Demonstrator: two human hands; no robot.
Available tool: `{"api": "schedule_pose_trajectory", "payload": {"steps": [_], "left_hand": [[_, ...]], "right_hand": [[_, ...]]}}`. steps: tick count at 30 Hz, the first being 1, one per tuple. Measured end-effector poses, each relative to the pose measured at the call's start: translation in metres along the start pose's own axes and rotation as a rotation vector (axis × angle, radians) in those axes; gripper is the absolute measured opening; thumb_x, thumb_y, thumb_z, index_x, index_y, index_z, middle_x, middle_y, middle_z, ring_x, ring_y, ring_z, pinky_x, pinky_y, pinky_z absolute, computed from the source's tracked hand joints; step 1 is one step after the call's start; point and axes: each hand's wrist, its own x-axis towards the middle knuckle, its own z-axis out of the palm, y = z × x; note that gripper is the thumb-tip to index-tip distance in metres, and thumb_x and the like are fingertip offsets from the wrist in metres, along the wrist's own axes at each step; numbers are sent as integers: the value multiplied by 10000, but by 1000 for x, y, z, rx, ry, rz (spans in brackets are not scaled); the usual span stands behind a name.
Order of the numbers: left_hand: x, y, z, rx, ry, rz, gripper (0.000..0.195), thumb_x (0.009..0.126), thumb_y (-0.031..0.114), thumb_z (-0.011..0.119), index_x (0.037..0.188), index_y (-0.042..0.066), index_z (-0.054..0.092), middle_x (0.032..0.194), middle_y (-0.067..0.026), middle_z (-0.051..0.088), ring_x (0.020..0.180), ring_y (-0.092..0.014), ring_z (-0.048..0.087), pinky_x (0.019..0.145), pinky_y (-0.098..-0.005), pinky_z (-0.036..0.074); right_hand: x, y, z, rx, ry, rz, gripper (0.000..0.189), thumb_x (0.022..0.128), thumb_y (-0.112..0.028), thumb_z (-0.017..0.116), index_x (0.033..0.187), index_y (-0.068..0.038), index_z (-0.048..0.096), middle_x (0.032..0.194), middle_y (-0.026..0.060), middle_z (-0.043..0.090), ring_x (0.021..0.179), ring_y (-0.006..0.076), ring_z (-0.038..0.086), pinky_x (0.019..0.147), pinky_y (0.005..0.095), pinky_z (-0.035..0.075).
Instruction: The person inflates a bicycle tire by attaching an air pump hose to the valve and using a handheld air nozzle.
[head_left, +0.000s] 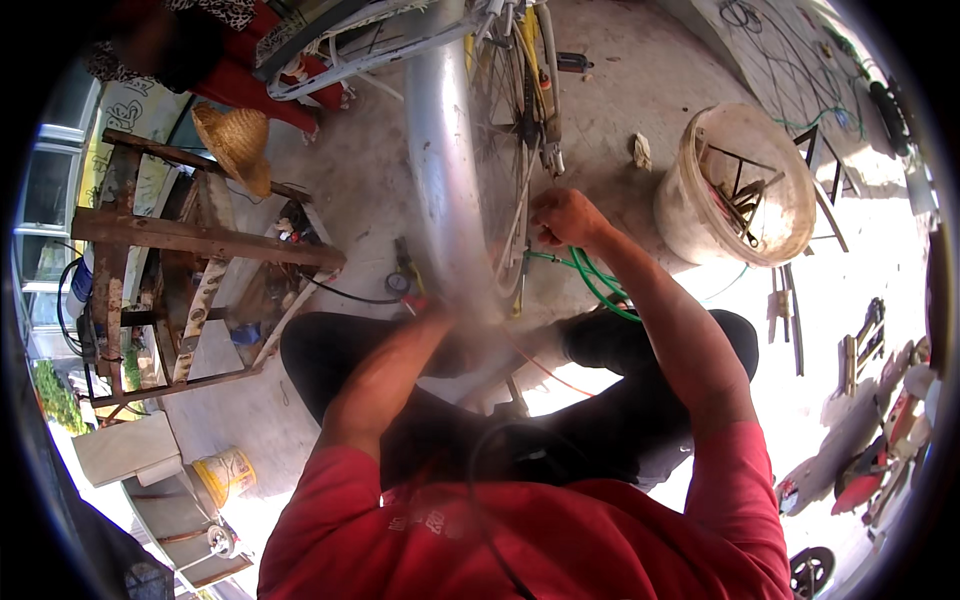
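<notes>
In front of me stands a bicycle with a broad silver mudguard (442, 135) over its spoked wheel (504, 112). A pale carrier rack (375, 56) juts out at the top. My right hand (564, 217) is at the right side of the wheel, fingers curled; whether they grip anything is unclear. Just below that hand runs a coiled green hose (600, 281). My left hand (442, 319) reaches the near end of the mudguard, where blur hides its fingers. Left of it, a round dial gauge (397, 283) with a black hose lies on the floor.
A whitish bucket (679, 195) holding metal pieces stands at right. On the left are a rusty metal frame (210, 240), a straw hat (234, 146) on it, and a yellow bucket (225, 477). A person in red clothing (255, 94) is at upper left.
</notes>
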Motion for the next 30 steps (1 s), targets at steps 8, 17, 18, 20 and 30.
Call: {"api": "schedule_pose_trajectory", "payload": {"steps": [8, 17, 18, 20, 30], "left_hand": [[-6, -8, 4, -37, 12, -22, 494, 1002, 152, 558, 1458, 33, 411, 1125, -62, 581, 1006, -167, 569, 869, -300, 460], [-2, -32, 19, -168, 1, -46, 499, 1015, 173, 532, 1475, 35, 396, 1140, -65, 575, 1010, -163, 558, 888, -300, 452], [-4, -39, 21, -201, 0, -60, 500, 1016, 175, 529, 1477, 36, 395, 1141, -65, 574, 1011, -163, 557, 890, -300, 451], [-12, -54, 22, -267, -3, -82, 501, 1019, 179, 524, 1481, 36, 392, 1145, -66, 573, 1012, -162, 555, 894, -300, 449], [3, -68, 41, -341, -104, -131, 528, 1046, 225, 498, 1517, 32, 355, 1165, -85, 568, 1065, -198, 523, 994, -343, 419]], "right_hand": [[6, -4, -6, 63, -4, 158, 295, 722, -231, 713, 976, -84, 741, 1031, 76, 718, 939, 234, 677, 811, 355, 555], [3, 1, -15, -139, -47, 84, 215, 882, -160, 604, 963, 11, 709, 867, 80, 695, 661, 155, 655, 591, 316, 535], [4, -5, -13, -214, -62, 85, 205, 871, -155, 608, 950, 3, 713, 875, 81, 699, 685, 163, 660, 613, 329, 533], [4, -18, -5, -309, -55, 63, 186, 845, -141, 614, 933, -16, 719, 895, 81, 709, 743, 184, 672, 666, 353, 530], [-12, 106, 18, -866, -332, -258, 225, 786, -186, 643, 957, -94, 756, 901, 86, 732, 839, 252, 686, 764, 358, 541]]}}
